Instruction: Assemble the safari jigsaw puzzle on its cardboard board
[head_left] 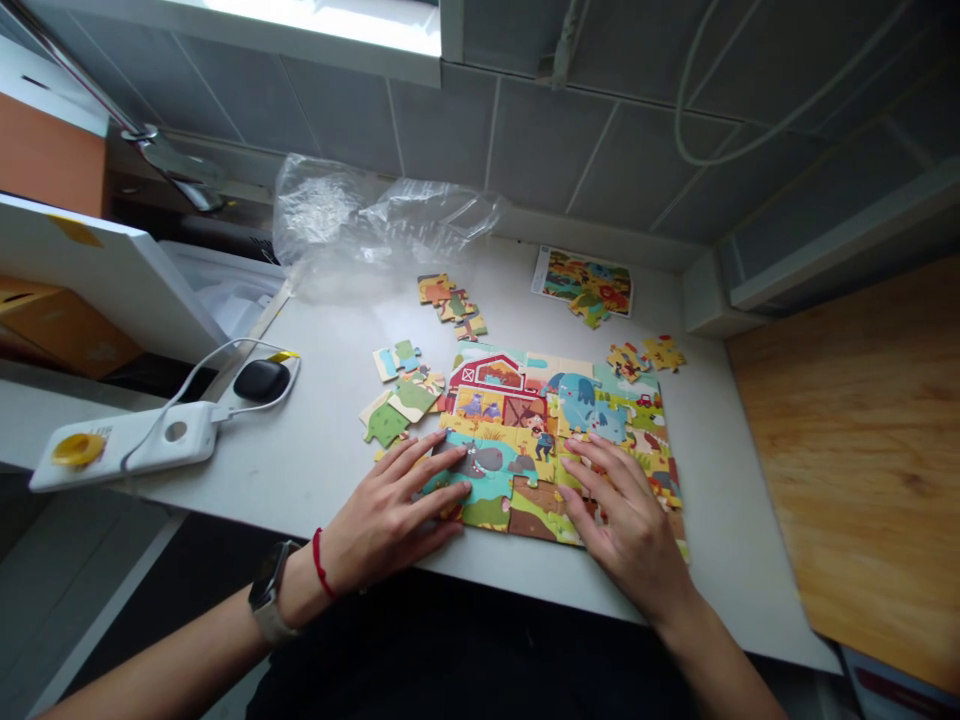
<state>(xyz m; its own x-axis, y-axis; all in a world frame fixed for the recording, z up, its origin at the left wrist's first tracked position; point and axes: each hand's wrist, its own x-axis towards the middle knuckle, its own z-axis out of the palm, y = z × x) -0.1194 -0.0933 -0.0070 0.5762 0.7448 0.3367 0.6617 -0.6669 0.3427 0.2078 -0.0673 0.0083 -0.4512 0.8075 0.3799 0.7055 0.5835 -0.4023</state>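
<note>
Head view, jigsaw puzzle (pixel 547 440), long axis sideways

The jigsaw puzzle (pixel 517 440) shows a red barn, a blue elephant and a grey animal on green and yellow ground. The white bench (pixel 315 490) meets grey square wall tiles (pixel 442 130) at the far side; the wooden board (pixel 862 450) at right has honey-brown grain.

L hand (pixel 390 510) & R hand (pixel 626 520) flat on jigsaw puzzle (pixel 502 400), loose pcs (pixel 409 398) nearby.
</note>
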